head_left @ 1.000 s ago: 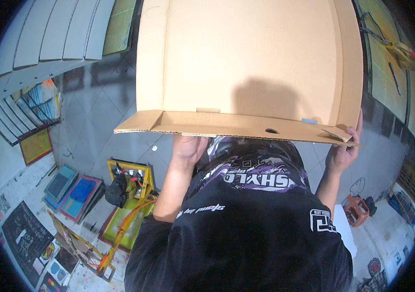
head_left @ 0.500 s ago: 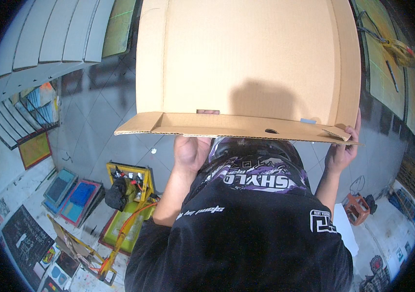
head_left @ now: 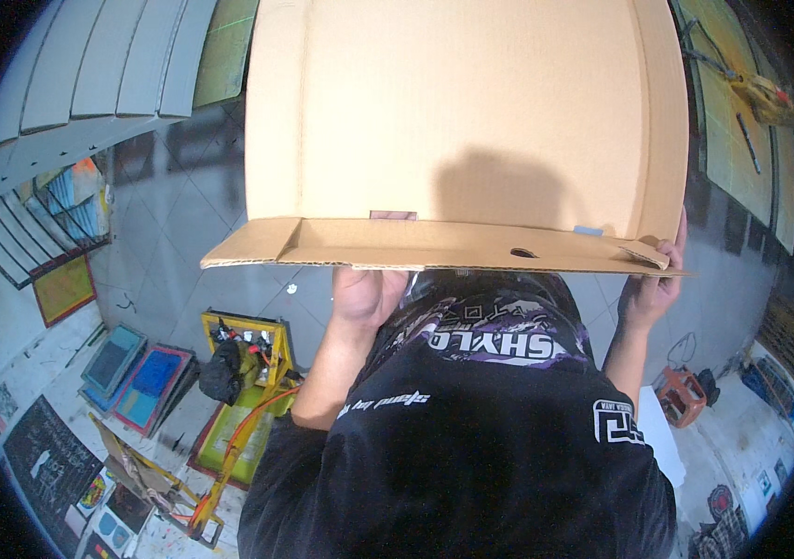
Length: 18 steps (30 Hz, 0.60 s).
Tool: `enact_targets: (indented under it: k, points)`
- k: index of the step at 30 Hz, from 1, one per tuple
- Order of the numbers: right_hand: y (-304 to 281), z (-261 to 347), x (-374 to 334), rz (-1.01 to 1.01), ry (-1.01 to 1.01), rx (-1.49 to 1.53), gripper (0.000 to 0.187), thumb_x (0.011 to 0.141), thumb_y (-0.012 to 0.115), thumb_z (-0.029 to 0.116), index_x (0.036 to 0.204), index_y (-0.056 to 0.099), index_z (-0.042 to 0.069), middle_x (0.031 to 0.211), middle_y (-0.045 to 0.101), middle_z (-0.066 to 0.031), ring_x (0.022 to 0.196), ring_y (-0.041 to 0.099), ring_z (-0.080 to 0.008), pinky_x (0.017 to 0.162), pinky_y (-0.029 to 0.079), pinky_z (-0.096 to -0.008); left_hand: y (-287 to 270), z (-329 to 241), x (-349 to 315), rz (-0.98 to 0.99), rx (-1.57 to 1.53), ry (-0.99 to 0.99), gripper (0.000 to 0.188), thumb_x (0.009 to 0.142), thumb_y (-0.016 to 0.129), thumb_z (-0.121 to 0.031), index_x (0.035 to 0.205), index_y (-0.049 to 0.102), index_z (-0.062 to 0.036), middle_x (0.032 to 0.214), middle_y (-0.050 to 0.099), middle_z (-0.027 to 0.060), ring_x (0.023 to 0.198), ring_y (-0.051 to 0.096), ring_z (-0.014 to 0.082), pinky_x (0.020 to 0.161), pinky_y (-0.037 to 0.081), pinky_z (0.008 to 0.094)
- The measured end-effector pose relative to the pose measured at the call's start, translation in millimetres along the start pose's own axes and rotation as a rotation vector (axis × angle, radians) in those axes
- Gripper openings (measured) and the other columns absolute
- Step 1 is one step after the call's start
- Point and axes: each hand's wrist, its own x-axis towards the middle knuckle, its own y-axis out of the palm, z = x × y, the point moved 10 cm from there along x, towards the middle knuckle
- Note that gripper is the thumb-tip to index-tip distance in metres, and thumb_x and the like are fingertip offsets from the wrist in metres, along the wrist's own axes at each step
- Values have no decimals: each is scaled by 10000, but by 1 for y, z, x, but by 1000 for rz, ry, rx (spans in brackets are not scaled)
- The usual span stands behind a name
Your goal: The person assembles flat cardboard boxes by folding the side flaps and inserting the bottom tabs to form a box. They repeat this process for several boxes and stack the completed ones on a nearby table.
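A large brown cardboard box (head_left: 471,102), partly folded, is held up in front of my body. Its near flap (head_left: 397,244) stands raised, with slots along the fold and an oval hole. My left hand (head_left: 366,294) supports it from beneath, left of the middle; the fingers go under the cardboard, and a bit of them shows through a slot. At the near right corner my right hand (head_left: 656,291) grips the edge, fingers curled around it by a small folded tab (head_left: 641,255). The far end of the box runs out of view.
Pale stacked cardboard boxes (head_left: 89,70) rise at the left. On the right is a yellowish table (head_left: 737,121) bearing a pen and a yellow tool. Framed screens (head_left: 150,387), a yellow metal frame (head_left: 248,326) and an orange-red plastic stool (head_left: 681,399) stand on the floor.
The box has shifted slightly left, and its near left corner sits a little lower. Both hands keep their places on it.
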Motion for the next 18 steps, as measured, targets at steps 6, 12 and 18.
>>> enact_targets:
  k: [6,12,18]
  points:
    - [-4,-1,-2,-40,3,22,220,855,604,275,970,552,96,1417,292,-248,1318,287,-380,1049,261,-475,-76,-78,-21,-111,278,341,485,907,405,-282,1258,402,53,1288,458,192,1191,448,309,1047,299,437]
    - [2,-6,1,30,-39,38,292,852,604,273,1072,552,87,1430,268,-245,1318,283,-382,1052,258,-486,-5,-129,-17,-141,360,606,583,936,318,-371,1269,411,98,1315,428,253,1305,314,332,1097,174,445]
    - [9,-7,-3,79,2,81,505,866,582,252,1319,427,90,1444,237,-242,1337,248,-364,1067,235,-475,5,-126,-16,1,1234,609,419,936,465,-239,1217,502,70,1311,452,230,1263,384,305,1047,281,421]
